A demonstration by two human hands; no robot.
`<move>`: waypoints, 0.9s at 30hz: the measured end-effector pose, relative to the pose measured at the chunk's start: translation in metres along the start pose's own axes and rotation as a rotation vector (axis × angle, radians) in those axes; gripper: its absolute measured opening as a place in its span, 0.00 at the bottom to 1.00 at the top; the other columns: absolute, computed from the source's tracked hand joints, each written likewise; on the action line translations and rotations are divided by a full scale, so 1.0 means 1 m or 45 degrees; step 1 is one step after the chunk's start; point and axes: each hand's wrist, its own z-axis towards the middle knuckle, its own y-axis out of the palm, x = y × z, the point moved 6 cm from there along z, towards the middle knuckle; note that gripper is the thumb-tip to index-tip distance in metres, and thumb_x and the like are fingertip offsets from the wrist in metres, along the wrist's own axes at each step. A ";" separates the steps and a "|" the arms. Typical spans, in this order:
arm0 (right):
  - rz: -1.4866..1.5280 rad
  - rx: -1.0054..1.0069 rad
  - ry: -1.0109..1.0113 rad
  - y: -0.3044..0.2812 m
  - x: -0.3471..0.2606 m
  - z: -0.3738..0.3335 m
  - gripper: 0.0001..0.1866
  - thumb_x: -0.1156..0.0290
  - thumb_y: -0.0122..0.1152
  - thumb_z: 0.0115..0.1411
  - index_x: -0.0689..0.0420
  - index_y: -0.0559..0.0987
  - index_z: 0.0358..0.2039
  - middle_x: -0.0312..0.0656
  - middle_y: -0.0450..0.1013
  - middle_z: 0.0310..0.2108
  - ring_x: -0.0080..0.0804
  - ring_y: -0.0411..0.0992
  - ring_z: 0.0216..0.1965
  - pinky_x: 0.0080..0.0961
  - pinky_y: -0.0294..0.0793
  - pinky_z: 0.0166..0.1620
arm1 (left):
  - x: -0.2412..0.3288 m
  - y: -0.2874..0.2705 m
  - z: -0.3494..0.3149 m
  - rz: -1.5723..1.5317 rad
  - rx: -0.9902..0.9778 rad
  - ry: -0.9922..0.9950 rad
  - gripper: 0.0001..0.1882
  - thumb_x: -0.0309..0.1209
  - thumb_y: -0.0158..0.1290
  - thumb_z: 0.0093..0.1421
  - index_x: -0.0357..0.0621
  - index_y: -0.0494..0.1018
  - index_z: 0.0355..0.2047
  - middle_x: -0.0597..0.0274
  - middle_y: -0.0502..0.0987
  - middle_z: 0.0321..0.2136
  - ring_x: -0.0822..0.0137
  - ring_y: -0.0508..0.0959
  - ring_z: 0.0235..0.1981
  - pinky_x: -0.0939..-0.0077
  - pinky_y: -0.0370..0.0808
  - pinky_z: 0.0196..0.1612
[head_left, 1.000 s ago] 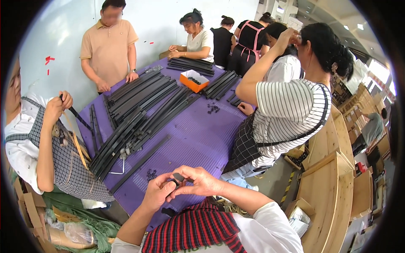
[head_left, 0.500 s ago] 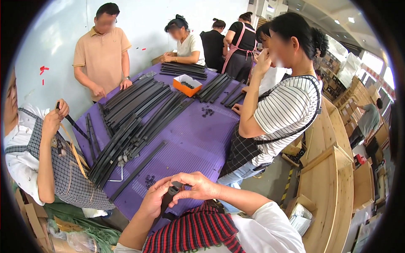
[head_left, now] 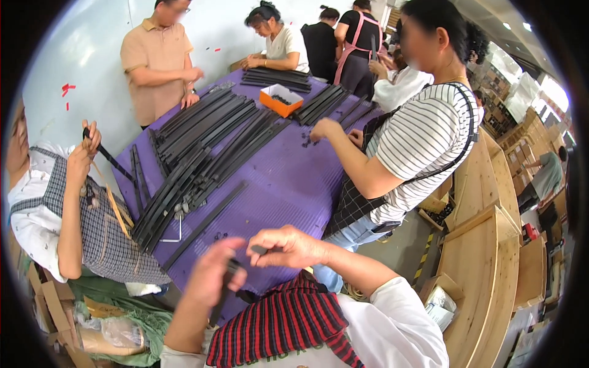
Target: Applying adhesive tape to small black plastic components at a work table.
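My left hand (head_left: 211,273), blurred by motion, grips a long black strip (head_left: 219,303) that runs down toward my lap. Just to its right and apart from it, my right hand (head_left: 289,246) is closed around a small dark piece (head_left: 259,249); most of that piece is hidden in the fingers. Beyond my hands, a few small black parts (head_left: 221,236) lie on the purple table (head_left: 276,190), partly covered by my left hand. A single black strip (head_left: 205,224) lies slanting on the table ahead of them.
Bundles of black strips (head_left: 202,135) cover the table's left half. An orange box (head_left: 281,101) holds small black parts. A white bent-wire tool (head_left: 180,227) lies near the bundles. Co-workers stand around the table; a wooden crate (head_left: 472,257) is at right.
My hands have moved apart, the small dark piece coming away from the strip's end. The striped-shirt co-worker's hand has dropped from the face to the small parts on the table.
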 end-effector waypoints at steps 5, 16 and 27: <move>0.155 0.333 0.152 -0.049 0.026 -0.035 0.11 0.82 0.53 0.54 0.60 0.70 0.40 0.37 0.72 0.31 0.21 0.70 0.31 0.18 0.72 0.35 | 0.105 -0.136 -0.080 -0.230 0.653 0.828 0.29 0.46 0.43 0.60 0.36 0.56 0.54 0.77 0.54 0.15 0.82 0.54 0.15 0.87 0.51 0.17; 0.259 0.471 0.661 -0.065 0.130 -0.110 0.10 0.80 0.57 0.52 0.64 0.72 0.36 0.37 0.72 0.25 0.19 0.69 0.25 0.15 0.70 0.29 | -0.140 -0.250 -0.149 -1.008 1.879 0.936 0.23 0.50 0.45 0.57 0.51 0.56 0.13 0.70 0.57 0.07 0.70 0.58 0.10 0.74 0.61 0.18; -0.145 0.216 0.728 -0.056 0.143 -0.106 0.08 0.78 0.57 0.52 0.63 0.73 0.35 0.34 0.71 0.23 0.16 0.69 0.24 0.13 0.70 0.28 | -0.324 -0.235 -0.117 -1.584 2.195 0.336 0.27 0.56 0.42 0.57 0.50 0.53 0.12 0.68 0.57 0.07 0.68 0.59 0.12 0.75 0.63 0.23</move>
